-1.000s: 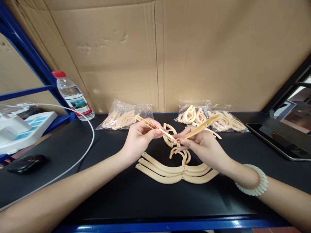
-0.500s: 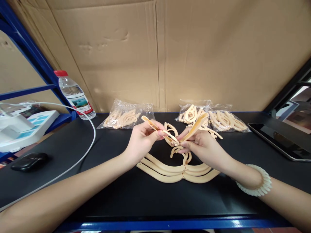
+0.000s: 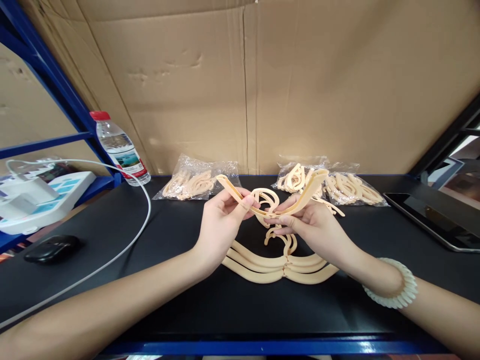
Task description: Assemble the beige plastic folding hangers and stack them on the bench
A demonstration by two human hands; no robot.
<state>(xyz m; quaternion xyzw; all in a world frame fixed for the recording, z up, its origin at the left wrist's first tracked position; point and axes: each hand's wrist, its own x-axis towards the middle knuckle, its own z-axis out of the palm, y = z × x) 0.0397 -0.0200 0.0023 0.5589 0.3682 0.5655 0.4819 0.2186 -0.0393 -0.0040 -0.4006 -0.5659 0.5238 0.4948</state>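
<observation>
Since a second ago the two halves of the thin beige plastic hanger arm (image 3: 272,197) meet in one shallow curve; left hand (image 3: 221,220) and right hand (image 3: 313,225) pinch it near the middle joint, above the black worktop (image 3: 168,300); it looks light, slightly springy, best gripped beside that joint.

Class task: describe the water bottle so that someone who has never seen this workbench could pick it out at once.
Start from the black tabletop and follow its back edge left to the blue shelf frame. The water bottle stands there, leaning against the cardboard wall. It alone is clear plastic with a red cap and a pictured label, unlike the white device beside it.
</observation>
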